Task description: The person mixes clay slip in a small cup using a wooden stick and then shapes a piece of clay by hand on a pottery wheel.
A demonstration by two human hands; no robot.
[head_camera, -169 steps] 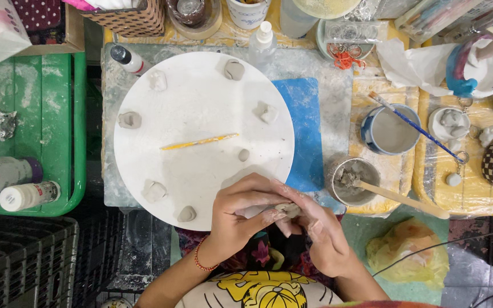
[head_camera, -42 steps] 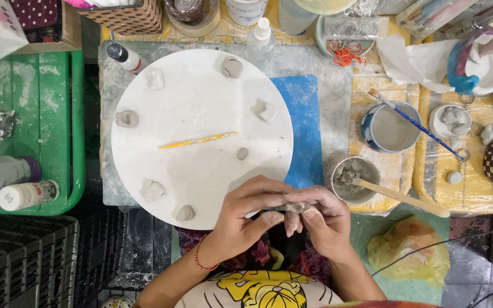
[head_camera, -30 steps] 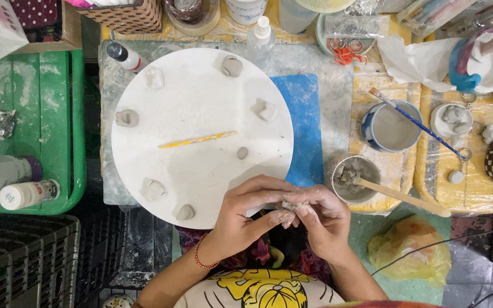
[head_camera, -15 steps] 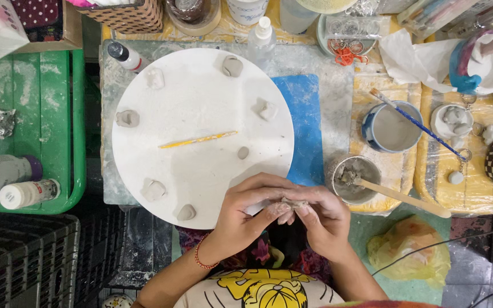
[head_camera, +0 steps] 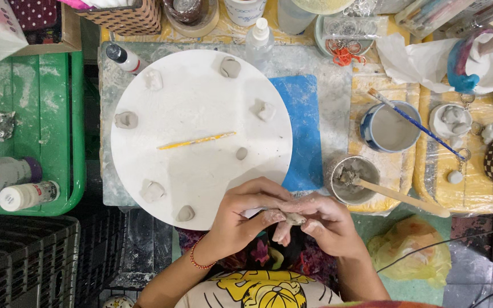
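Cluttered tabletop (head_camera: 338, 97), white round board (head_camera: 201, 137) at centre. Below its near edge, left hand (head_camera: 246, 214) and right hand (head_camera: 320, 219) curled together, fingertips pinching what looks like clay (head_camera: 293, 218).

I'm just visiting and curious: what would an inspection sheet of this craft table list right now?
Surface: round white board on a grey, clay-smeared mat.
Job's things: small grey clay lump pinched between both hands; seven clay pieces around the board, such as one near its lower edge; thin yellow modelling stick lying on the board.
Clutter: blue-rimmed cup with a blue brush, grey bowl with a wooden stick, green plastic tray with bottles, yellow plastic bag.
Grippers: left hand and right hand both closed on the clay lump.
Cables: thin dark cable at lower right.
Surroundings: black crates at lower left.
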